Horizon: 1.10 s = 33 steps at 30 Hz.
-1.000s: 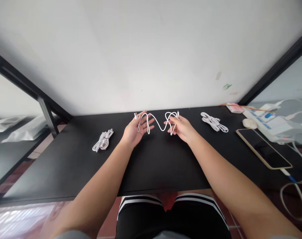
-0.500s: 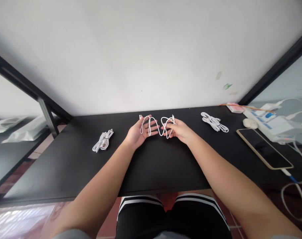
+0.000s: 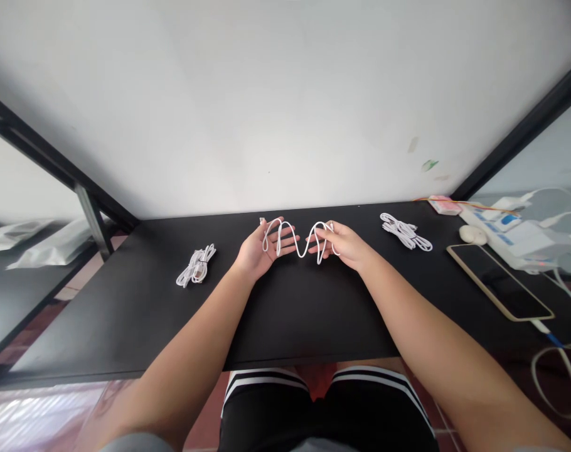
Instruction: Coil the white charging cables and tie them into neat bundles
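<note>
A loosened white USB charging cable (image 3: 301, 255) runs from hand to hand above the black table, sagging in a curve between them. Its loops lie across the fingers of my left hand (image 3: 254, 254), which is palm up with the thumb against the cable near a plug (image 3: 261, 221). Opposite, my right hand (image 3: 346, 243) pinches the other loops between thumb and fingers, the other cable end showing at the top. To the left lies a bundled white cable (image 3: 196, 266); a second bundle (image 3: 405, 232) rests on the right.
On the right of the black table (image 3: 125, 307) are a phone (image 3: 506, 282) with a cable plugged in, a white round object (image 3: 472, 235), a power strip (image 3: 492, 229) with chargers, and a pink box (image 3: 444, 204). Plastic bags (image 3: 54, 245) lie on the left surface. A wall stands behind.
My hands have drawn slightly apart, the left one moving left and the right one right. The stretch of cable between them has widened, and the loops in my right hand have spread.
</note>
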{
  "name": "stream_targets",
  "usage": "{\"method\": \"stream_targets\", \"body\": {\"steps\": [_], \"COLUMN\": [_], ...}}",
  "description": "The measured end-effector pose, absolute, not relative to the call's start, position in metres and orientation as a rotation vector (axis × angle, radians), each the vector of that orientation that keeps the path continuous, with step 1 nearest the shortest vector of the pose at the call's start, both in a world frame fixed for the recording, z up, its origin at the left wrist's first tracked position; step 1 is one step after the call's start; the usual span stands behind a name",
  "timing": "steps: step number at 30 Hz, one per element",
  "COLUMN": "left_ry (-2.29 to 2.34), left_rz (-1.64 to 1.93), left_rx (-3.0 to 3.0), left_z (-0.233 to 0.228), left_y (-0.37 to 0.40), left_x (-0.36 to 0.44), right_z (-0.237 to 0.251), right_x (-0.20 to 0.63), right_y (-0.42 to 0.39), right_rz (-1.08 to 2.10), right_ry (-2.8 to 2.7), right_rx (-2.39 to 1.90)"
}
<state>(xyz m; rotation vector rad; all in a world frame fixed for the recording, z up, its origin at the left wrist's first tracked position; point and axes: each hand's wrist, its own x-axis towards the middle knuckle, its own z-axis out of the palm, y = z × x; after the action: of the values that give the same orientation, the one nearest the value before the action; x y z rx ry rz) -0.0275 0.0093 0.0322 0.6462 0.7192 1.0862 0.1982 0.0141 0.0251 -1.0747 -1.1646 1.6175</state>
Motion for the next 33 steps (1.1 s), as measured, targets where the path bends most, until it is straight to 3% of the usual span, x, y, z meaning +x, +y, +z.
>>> {"method": "stream_targets", "body": {"steps": [9, 33], "left_ry": [0.677, 0.631], "left_rz": [1.041, 1.093], "left_rx": [0.704, 0.792], "left_z": [0.0317, 0.0261], "left_y": [0.0071, 0.0055], "left_x": [-0.0244, -0.0181], "right_z": [0.0201, 0.0176], "right_x": [0.197, 0.1893], "right_y": [0.02, 0.0174], "right_rz": [1.267, 1.225], "right_ry": [-1.206, -1.195], "right_rx": [-1.212, -1.184]}}
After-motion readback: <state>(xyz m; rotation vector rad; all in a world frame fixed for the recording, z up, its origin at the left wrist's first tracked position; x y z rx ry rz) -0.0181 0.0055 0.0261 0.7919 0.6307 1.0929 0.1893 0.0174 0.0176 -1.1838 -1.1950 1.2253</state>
